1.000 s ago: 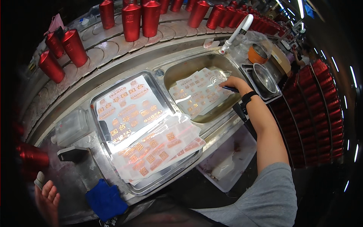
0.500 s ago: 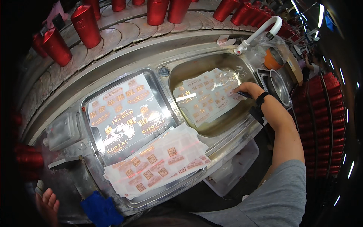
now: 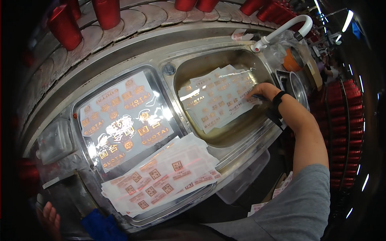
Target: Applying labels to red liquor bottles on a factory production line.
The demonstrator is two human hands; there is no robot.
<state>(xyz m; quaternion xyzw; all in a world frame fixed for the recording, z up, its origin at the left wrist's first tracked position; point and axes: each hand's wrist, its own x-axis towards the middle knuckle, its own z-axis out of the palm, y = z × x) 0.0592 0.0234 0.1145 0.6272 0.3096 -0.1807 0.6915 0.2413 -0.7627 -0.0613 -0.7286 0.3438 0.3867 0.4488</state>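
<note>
In the sink (image 3: pixel 225 143), thin water covers a pile of translucent decal sheets (image 3: pixel 219 98) with orange-gold prints. My right hand (image 3: pixel 262 91) reaches over the sink, its bent fingertips closed at the pile's right edge. Something dark shows beneath these fingers; what it is I cannot make out. At the lower left edge is my left hand (image 3: pixel 51 216), partly out of view, fingers loosely curled and apart, with a pale tip beside them. One wet printed sheet (image 3: pixel 138 100) lies flat on the steel tray (image 3: pixel 164 86). Overlapping its near edge is a stack of white-backed decal sheets (image 3: pixel 161 176).
A white faucet (image 3: pixel 287 28) arches over the sink's far right corner. Red bottles (image 3: pixel 106 14) stand on a curved conveyor (image 3: pixel 132 20) behind. A blue cloth (image 3: pixel 103 227) lies near my left hand. An orange pot (image 3: pixel 292 59) and a metal bowl (image 3: pixel 298 86) sit at right.
The view has shifted slightly, and the red bottles on the conveyor have changed position. My right hand stays at the pile's right edge. My left hand remains at the lower left.
</note>
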